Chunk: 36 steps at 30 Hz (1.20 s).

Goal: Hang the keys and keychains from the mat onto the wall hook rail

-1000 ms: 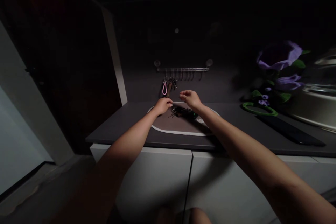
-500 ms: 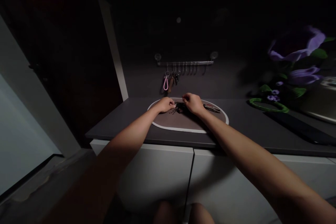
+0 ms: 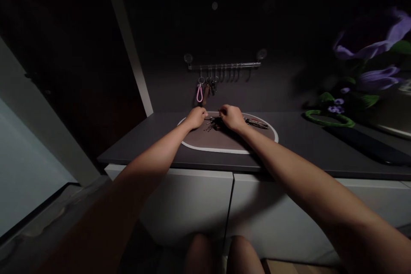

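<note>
A brown oval mat (image 3: 205,139) with a white rim lies on the dark counter. Toward its back, a dark bunch of keys (image 3: 211,126) rests between my two hands. My left hand (image 3: 196,118) is at the mat's left side, fingers curled together beside the keys; whatever they pinch is too small to make out. On the right, my right hand (image 3: 231,117) bends over the bunch with closed fingers, hiding part of it and anything in its grip. A patterned key holder or strap (image 3: 257,124) lies just right of that hand.
Behind the mat, a clear rail (image 3: 224,66) with several hooks is fixed to the wall. A pink loop keychain (image 3: 199,93) and other keys (image 3: 212,85) hang from it. Purple flowers (image 3: 377,79), a green ring (image 3: 329,119) and a dark flat object (image 3: 369,144) are to the right.
My right hand has come down from above the mat to the keys, uncovering the patterned item. My left hand stays near the keys at left. The camera view has tilted downward.
</note>
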Available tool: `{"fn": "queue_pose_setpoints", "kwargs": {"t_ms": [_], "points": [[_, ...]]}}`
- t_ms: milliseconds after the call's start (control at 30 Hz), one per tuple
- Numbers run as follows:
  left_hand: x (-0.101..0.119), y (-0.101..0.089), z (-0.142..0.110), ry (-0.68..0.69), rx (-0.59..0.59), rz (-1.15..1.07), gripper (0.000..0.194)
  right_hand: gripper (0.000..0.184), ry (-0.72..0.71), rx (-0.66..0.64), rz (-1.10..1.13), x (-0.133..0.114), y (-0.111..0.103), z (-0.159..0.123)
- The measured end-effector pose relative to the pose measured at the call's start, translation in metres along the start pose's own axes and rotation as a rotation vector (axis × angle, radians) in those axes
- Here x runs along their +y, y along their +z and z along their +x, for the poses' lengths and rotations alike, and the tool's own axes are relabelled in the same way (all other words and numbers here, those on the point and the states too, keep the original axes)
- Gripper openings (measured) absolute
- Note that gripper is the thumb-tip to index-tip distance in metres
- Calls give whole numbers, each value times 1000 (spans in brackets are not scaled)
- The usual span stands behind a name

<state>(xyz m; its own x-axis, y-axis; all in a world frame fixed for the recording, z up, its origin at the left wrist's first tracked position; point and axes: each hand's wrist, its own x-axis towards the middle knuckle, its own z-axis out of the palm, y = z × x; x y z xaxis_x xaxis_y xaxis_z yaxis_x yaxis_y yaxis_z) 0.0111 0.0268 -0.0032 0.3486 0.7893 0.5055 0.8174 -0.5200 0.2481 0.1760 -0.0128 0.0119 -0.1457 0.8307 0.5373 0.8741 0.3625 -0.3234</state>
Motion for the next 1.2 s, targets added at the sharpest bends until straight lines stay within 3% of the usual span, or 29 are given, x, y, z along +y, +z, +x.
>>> {"fn": "queue_pose_setpoints", "kwargs": {"t_ms": [333, 533, 900, 1200], "points": [[9, -15, -1, 4, 244, 5, 26, 24, -32, 16, 25, 0, 2, 0], [15, -22, -1, -73, 316, -298, 28, 25, -48, 11, 68, -2, -1, 0], [21, -23, 4, -315, 257, -936, 30, 23, -90, 71, 262, -3, -1, 2], [24, -27, 3, -319, 209, -1220, 28, 30, -110, -12, 413, -7, -1, 1]]}}
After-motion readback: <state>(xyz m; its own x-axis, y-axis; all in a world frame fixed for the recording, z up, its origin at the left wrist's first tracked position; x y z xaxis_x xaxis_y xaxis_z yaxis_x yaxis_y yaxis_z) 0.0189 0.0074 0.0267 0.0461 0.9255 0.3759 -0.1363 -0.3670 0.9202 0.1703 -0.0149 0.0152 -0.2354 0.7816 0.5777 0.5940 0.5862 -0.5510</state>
